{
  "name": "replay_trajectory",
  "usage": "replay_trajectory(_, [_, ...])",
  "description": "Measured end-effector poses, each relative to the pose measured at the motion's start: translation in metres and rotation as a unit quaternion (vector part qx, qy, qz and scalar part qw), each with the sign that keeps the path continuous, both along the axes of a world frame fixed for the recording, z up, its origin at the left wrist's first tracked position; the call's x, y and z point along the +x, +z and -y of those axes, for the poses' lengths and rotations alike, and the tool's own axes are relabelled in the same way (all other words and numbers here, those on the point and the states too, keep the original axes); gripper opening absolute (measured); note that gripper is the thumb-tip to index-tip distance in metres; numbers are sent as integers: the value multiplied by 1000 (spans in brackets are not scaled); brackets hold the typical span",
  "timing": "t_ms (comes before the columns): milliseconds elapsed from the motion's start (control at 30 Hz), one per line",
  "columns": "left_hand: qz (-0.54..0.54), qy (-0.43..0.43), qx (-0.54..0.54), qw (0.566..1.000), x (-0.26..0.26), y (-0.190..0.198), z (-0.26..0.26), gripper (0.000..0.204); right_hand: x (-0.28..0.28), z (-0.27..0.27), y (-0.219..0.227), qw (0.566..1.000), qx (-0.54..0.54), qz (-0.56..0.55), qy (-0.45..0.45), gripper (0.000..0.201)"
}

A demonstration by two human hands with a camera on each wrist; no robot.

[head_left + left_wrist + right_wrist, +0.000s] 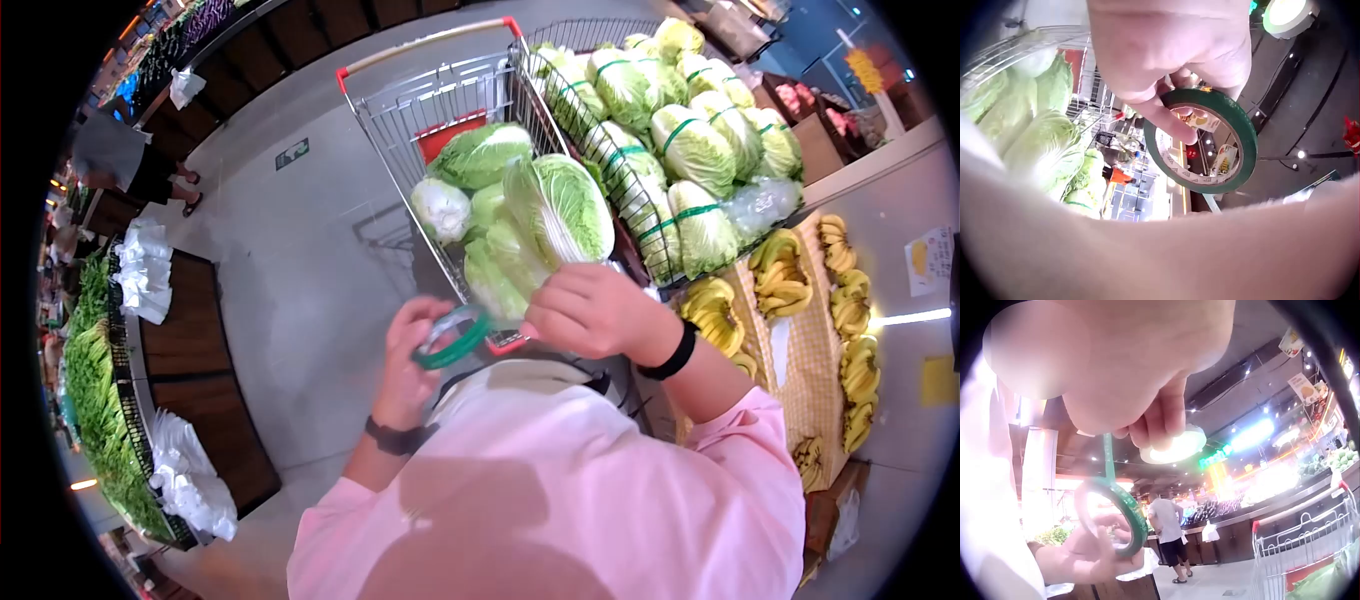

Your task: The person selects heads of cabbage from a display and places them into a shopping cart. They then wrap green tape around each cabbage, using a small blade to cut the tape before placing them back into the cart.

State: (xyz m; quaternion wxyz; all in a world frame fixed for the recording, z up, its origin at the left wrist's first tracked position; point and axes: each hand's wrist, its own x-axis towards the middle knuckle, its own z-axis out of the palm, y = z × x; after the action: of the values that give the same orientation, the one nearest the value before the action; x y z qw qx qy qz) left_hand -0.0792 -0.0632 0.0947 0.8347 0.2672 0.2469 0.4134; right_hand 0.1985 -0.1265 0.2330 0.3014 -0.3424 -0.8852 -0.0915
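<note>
In the head view my left hand (403,355) holds a roll of green tape (458,352), with fingers through its ring. The left wrist view shows the roll (1244,134) close up, its white inner core facing the camera. My right hand (592,312) pinches the free end of the tape; in the right wrist view a short strip (1109,456) runs from the roll up to its fingers. Just beyond both hands, loose napa cabbages (578,205) lie in a shopping cart (400,110), beside a pale round vegetable (440,209).
Right of the cart, a wire basket holds several napa cabbages (690,150) banded with green tape. Bananas (785,275) lie on a checked cloth nearer me. At left stands a leafy-greens stall (100,400) with plastic bags (190,480). A person (115,150) stands far left.
</note>
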Motion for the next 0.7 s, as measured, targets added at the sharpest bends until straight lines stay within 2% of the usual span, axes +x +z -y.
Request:
replay_trajectory(67, [-51, -63, 29, 996, 53, 32, 9, 44, 27, 0, -7, 999, -18, 23, 15, 20])
replay_trajectory(100, [-78, -93, 33, 992, 64, 35, 15, 53, 38, -4, -13, 1000, 0, 5, 19, 19])
replay_trajectory(133, [-87, -145, -5, 986, 63, 31, 26, 52, 46, -2, -21, 1000, -1, -1, 7, 19])
replay_trajectory(200, [-75, -243, -41, 966, 82, 18, 14, 49, 72, -13, -23, 1000, 11, -4, -3, 18])
replay_trajectory(300, [-61, -266, -53, 961, 98, -6, 10, 44, 109, -20, -27, 1000, -17, -2, 8, 18])
replay_trajectory(333, [-134, -229, -14, 964, 106, 5, 10, 35, 120, -24, -30, 1000, -20, -14, 12, 17])
replay_trajectory(367, [-109, -188, 23, 976, 107, 0, 9, 26, 129, -28, -35, 999, -22, -26, 14, 17])
replay_trajectory(400, [-93, -136, 23, 986, 112, 14, 14, 24, 139, -32, -44, 1000, -1, -19, 4, 18])
replay_trajectory(467, [-45, -97, 71, 992, 118, 32, 9, 23, 153, -37, -54, 998, -39, -35, 19, 17])
replay_trajectory(533, [16, -125, 151, 981, 107, 36, -3, 23, 163, -38, -63, 993, -112, -29, 17, 23])
replay_trajectory(633, [-134, -191, 167, 958, 98, 74, -21, 28, 166, -47, -71, 970, -213, -109, 34, 43])
replay_trajectory(667, [-153, -199, 174, 952, 103, 86, -24, 32, 169, -47, -76, 952, -281, -117, 17, 60])
replay_trajectory(700, [-171, -213, 188, 943, 106, 93, -29, 32, 169, -48, -82, 922, -347, -170, 20, 61])
